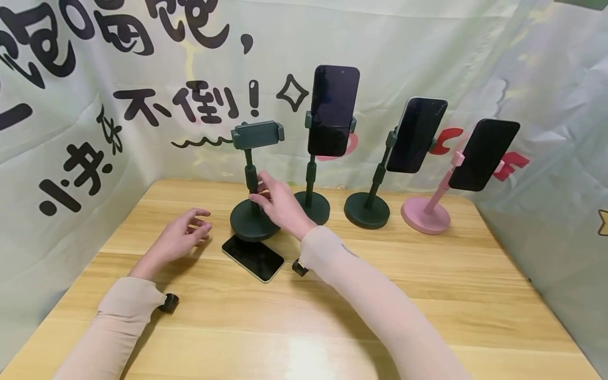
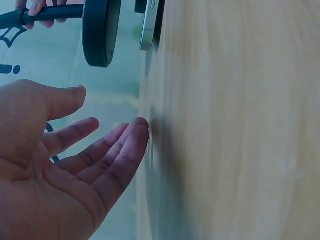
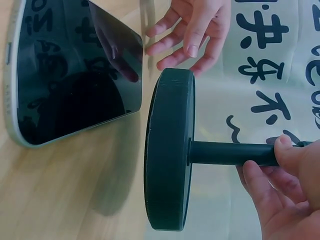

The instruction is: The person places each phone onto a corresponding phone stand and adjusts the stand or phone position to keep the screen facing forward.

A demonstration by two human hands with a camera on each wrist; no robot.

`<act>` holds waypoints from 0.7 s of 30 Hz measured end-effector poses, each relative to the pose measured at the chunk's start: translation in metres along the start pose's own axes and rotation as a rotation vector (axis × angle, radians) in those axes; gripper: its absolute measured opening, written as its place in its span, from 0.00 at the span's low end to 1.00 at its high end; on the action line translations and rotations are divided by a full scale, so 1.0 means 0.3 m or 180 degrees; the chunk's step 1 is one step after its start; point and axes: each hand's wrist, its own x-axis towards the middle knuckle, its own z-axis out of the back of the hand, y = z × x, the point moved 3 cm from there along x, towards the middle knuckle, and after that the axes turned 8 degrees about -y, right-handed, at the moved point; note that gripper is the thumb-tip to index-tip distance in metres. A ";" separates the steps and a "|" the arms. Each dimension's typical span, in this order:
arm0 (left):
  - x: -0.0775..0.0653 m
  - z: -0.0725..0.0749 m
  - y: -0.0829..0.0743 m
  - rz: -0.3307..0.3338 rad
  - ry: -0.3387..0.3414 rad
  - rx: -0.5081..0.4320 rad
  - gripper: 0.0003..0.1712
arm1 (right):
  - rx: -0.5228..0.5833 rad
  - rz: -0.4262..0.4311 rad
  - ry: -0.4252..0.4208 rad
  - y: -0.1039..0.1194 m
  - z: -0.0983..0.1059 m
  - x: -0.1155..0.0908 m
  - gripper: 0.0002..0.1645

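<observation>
My right hand (image 1: 281, 205) pinches the pole of a dark green phone stand (image 1: 254, 219) between thumb and fingers. In the right wrist view the round base (image 3: 170, 150) hangs tilted above the table, with a shadow beneath. The stand's clamp (image 1: 258, 135) at the top holds no phone. A smartphone (image 1: 253, 257) lies screen up on the table, just in front of the base. To the left of both, my left hand (image 1: 182, 235) hovers with loosely bent fingers and touches nothing but perhaps the table; its fingertips (image 2: 140, 125) are close to the wood.
Behind and to the right stand two more dark green stands (image 1: 311, 182) (image 1: 367, 211) and a pink stand (image 1: 426, 215), each holding a black-screened phone (image 1: 334, 111). A printed cloth (image 1: 266, 31) hangs round the wooden table (image 1: 370, 316) at the back and sides.
</observation>
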 end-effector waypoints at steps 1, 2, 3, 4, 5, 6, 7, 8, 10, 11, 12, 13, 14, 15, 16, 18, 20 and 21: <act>-0.001 -0.001 -0.002 -0.0005 0.0004 0.0012 0.27 | 0.0018 0.0013 -0.0007 -0.001 0.006 -0.007 0.16; -0.001 -0.002 -0.004 -0.0015 0.0005 0.0012 0.27 | 0.0038 0.0024 -0.0014 -0.002 0.013 -0.014 0.16; -0.002 -0.003 -0.007 -0.0025 0.0005 0.0009 0.27 | 0.0046 0.0035 -0.0022 -0.004 0.019 -0.020 0.16; -0.002 -0.004 -0.011 -0.0033 0.0007 0.0004 0.27 | 0.0063 0.0044 -0.0030 -0.006 0.025 -0.027 0.16; -0.003 -0.005 -0.014 -0.0042 0.0011 -0.0001 0.27 | 0.0076 0.0054 -0.0039 -0.007 0.032 -0.034 0.16; -0.004 -0.006 -0.017 -0.0049 0.0010 -0.0010 0.27 | 0.0080 0.0072 -0.0046 -0.009 0.039 -0.041 0.15; -0.004 -0.007 -0.019 -0.0055 0.0012 -0.0021 0.26 | 0.0084 0.0078 -0.0054 -0.012 0.046 -0.049 0.16; -0.005 -0.009 -0.023 -0.0063 0.0016 -0.0033 0.26 | 0.0084 0.0088 -0.0065 -0.016 0.054 -0.057 0.16; -0.005 -0.012 -0.026 -0.0074 0.0029 -0.0037 0.26 | 0.0064 0.0119 -0.0092 -0.023 0.071 -0.073 0.16; -0.005 -0.013 -0.026 -0.0072 0.0032 -0.0031 0.26 | 0.0051 0.0132 -0.0108 -0.026 0.080 -0.082 0.16; -0.004 -0.014 -0.027 -0.0072 0.0033 -0.0023 0.26 | 0.0029 0.0151 -0.0122 -0.030 0.088 -0.091 0.16; -0.004 -0.015 -0.027 -0.0069 0.0039 -0.0010 0.26 | 0.0010 0.0164 -0.0142 -0.033 0.097 -0.100 0.16; -0.005 -0.016 -0.027 -0.0071 0.0046 -0.0003 0.26 | -0.0004 0.0172 -0.0160 -0.036 0.106 -0.110 0.16; -0.005 -0.016 -0.025 -0.0071 0.0047 0.0009 0.26 | -0.0023 0.0180 -0.0180 -0.040 0.114 -0.120 0.16; -0.005 -0.017 -0.023 -0.0071 0.0051 0.0020 0.26 | -0.0040 0.0188 -0.0197 -0.043 0.122 -0.129 0.16; -0.006 -0.018 -0.022 -0.0073 0.0056 0.0039 0.26 | -0.0066 0.0202 -0.0220 -0.050 0.137 -0.148 0.17; -0.008 -0.019 -0.020 -0.0078 0.0059 0.0042 0.26 | -0.0065 0.0207 -0.0232 -0.058 0.151 -0.168 0.17; -0.009 -0.019 -0.019 -0.0080 0.0061 0.0049 0.26 | -0.0068 0.0213 -0.0238 -0.063 0.159 -0.177 0.18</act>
